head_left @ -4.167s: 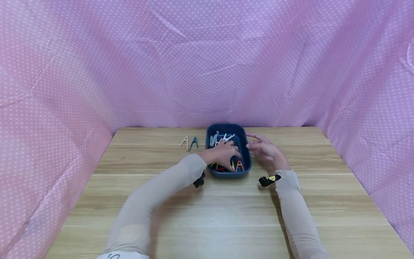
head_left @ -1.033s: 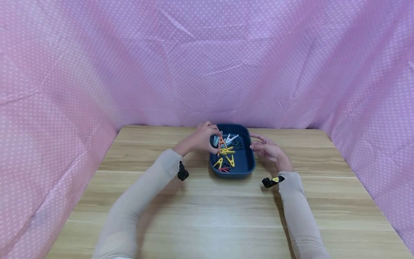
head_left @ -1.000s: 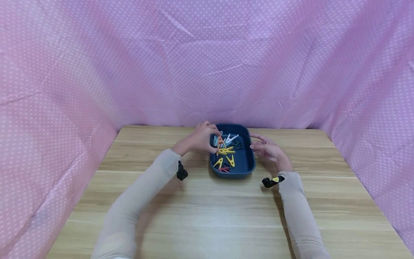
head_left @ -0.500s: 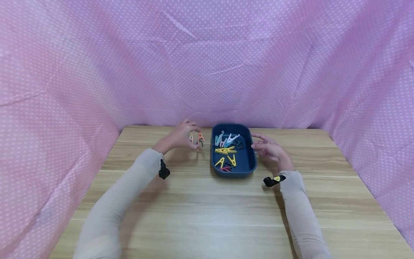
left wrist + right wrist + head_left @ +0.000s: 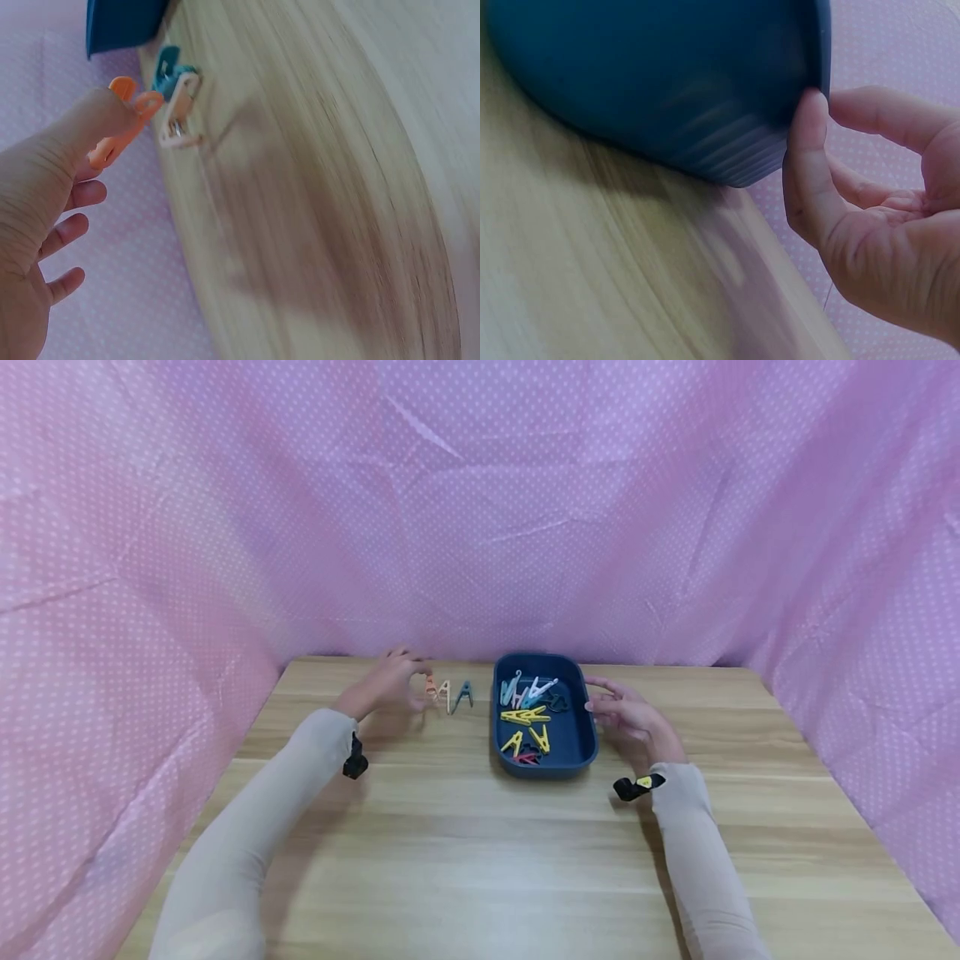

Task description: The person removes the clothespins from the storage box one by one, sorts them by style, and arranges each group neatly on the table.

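Note:
My left hand [image 5: 387,682] pinches an orange clothespin [image 5: 431,687] low over the table's back left part. In the left wrist view the thumb overlaps this orange clothespin [image 5: 120,142], and the other fingers are spread. Just right of it lie a cream clothespin [image 5: 445,692] and a dark teal clothespin [image 5: 464,693], side by side. My right hand [image 5: 628,714] touches the right side of a dark blue plastic basket [image 5: 543,772], fingers loosely bent. Seen from the right wrist, the thumb and forefinger [image 5: 881,112] meet the basket's outside near its rim.
Inside the basket lie several yellow clothespins [image 5: 526,716], white and light blue ones [image 5: 536,687], a red one [image 5: 527,759] and dark ones. The wooden table [image 5: 480,860] ends at a pink dotted curtain [image 5: 480,527] behind it.
My left hand has taken the orange clothespin out of the basket and carried it left, to beside the cream one. The right hand stays at the basket's right side.

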Available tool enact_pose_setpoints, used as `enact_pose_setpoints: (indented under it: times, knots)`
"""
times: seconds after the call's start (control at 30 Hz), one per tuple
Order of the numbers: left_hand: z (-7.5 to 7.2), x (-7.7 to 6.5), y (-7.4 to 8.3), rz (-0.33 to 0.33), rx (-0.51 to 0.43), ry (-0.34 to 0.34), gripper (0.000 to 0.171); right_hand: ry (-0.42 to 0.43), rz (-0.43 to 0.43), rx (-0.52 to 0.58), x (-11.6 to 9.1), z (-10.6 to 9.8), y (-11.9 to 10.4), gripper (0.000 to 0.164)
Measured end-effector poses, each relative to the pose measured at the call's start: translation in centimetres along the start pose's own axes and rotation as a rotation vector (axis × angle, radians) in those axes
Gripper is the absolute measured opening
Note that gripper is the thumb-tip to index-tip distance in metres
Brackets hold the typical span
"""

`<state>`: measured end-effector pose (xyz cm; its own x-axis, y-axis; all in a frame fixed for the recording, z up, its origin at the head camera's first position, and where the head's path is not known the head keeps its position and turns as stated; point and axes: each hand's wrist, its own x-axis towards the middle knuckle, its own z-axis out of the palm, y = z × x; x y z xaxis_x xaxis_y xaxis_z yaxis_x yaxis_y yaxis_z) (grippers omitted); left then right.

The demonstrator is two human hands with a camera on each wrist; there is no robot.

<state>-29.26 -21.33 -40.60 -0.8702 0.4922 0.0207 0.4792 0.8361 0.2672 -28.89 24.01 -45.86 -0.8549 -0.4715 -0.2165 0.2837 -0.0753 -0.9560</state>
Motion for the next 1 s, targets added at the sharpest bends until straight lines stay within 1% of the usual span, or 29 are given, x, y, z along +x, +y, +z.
enact_pose_setpoints:
  times: [0.17, 0.27, 0.47, 0.57, 0.7, 0.87, 1.0]
  knots:
    - [0.6, 0.0, -1.1, 0.02, 0.037, 0.023, 0.049, 0.014, 0.007, 0.027, 0.0, 0.0, 0.2, 0.067]
    - [0.8, 0.0, -1.5, 0.001, 0.041, 0.02, 0.045, 0.004, -0.008, 0.02, -0.1, 0.0, 0.2, 0.067]
    - [0.9, 0.4, -2.0, -0.007, 0.077, 0.007, 0.052, -0.038, -0.034, 0.027, 0.1, -0.2, 0.4, 0.065]
    - [1.1, 0.5, -2.2, -0.018, 0.078, -0.01, 0.054, -0.048, -0.044, 0.03, 0.3, -0.2, 0.5, 0.065]
    - [1.5, 0.4, -2.6, -0.034, 0.066, -0.031, 0.056, -0.05, -0.043, 0.007, 0.4, -0.3, 0.7, 0.065]
    - [1.8, 0.7, -3.1, -0.02, 0.044, -0.032, 0.06, -0.039, -0.037, -0.025, 0.3, -0.5, 0.6, 0.064]
    - [1.9, 1.0, -3.5, -0.011, 0.046, -0.034, 0.058, -0.036, -0.047, -0.01, 0.4, -0.5, 0.6, 0.063]
